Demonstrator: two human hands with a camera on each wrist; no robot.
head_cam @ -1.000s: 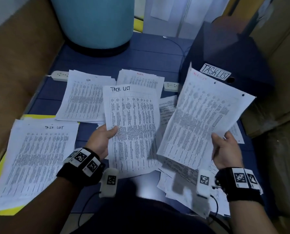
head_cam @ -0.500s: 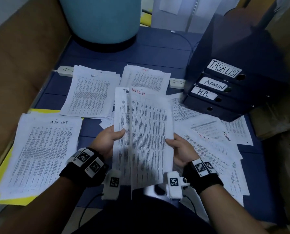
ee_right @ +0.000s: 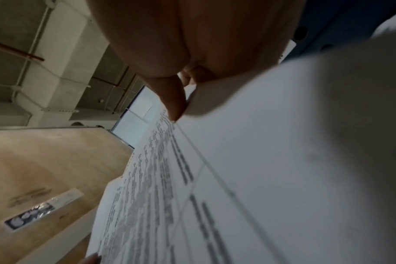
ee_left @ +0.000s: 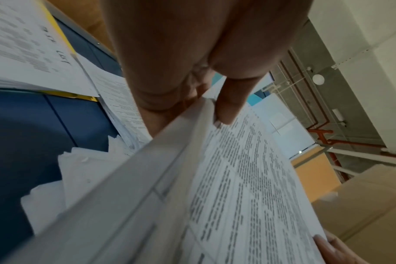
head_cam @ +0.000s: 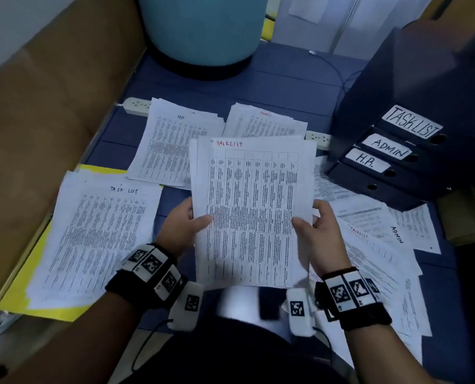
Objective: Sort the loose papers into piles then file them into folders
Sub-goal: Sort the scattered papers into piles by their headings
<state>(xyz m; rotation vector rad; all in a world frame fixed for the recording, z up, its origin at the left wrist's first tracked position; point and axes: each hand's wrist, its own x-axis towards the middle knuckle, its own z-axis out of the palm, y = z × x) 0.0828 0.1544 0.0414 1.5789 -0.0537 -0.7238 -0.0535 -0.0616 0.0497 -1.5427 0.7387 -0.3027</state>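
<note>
Both hands hold a small stack of printed sheets headed TASKLIST in red [head_cam: 251, 212] upright above the blue floor. My left hand [head_cam: 188, 225] pinches its left edge, thumb on the front. My right hand [head_cam: 312, 225] pinches the right edge the same way. In the left wrist view the thumb [ee_left: 231, 100] presses on the held sheets [ee_left: 226, 187]. In the right wrist view the thumb [ee_right: 172, 96] lies on the same sheets [ee_right: 237, 178]. A Task List pile [head_cam: 98, 239] lies at the left on a yellow folder [head_cam: 37, 303]. An HR pile [head_cam: 172, 142] and an Admin pile [head_cam: 266, 120] lie further back.
Dark binders labelled TASKLIST [head_cam: 413, 124], ADMIN [head_cam: 388, 149] and H.R. [head_cam: 366, 162] are stacked at the right. Loose unsorted sheets [head_cam: 375, 245] spread below them. A teal drum [head_cam: 203, 29] stands at the back, a power strip [head_cam: 136, 105] beside it, cardboard boxes [head_cam: 50, 106] on the left.
The right hand brought its separate sheet over from the right and laid it onto the sheets in the left hand. Both hands now hold one squared stack at centre.
</note>
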